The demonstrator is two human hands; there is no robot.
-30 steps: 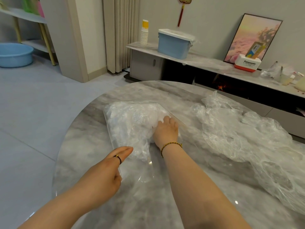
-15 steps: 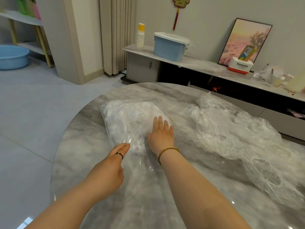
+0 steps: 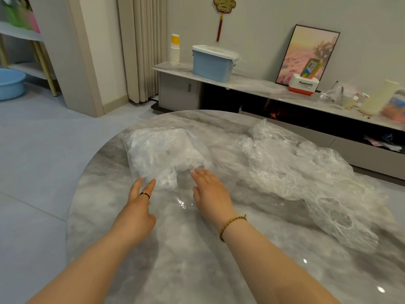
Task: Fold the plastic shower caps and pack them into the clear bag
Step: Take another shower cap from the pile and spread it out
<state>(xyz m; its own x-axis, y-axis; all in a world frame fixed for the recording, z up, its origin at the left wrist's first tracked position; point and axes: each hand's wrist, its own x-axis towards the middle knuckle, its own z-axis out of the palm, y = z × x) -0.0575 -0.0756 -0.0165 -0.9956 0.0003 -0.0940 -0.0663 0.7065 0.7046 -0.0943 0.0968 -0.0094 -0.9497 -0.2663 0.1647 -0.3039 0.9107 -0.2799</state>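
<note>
A clear bag (image 3: pixel 162 154) stuffed with crumpled white shower caps lies on the round marble table (image 3: pixel 197 260), its open mouth toward me. My left hand (image 3: pixel 138 207) has straight fingers that reach the bag's near left edge. My right hand (image 3: pixel 210 194) lies flat with straight fingers at the bag's mouth, on its clear flap. Neither hand grips anything. A loose heap of unfolded plastic shower caps (image 3: pixel 306 176) sprawls across the table's right side.
Behind the table runs a low marble console (image 3: pixel 252 84) with a blue lidded box (image 3: pixel 212 62), a stack of paper cups (image 3: pixel 174 51), a framed picture (image 3: pixel 306 53) and small items. A blue basin (image 3: pixel 9 83) sits on the floor at far left.
My right hand has drawn back out of the bag to its mouth. My left hand has stretched its fingers forward to the bag's edge. The view has tilted down slightly.
</note>
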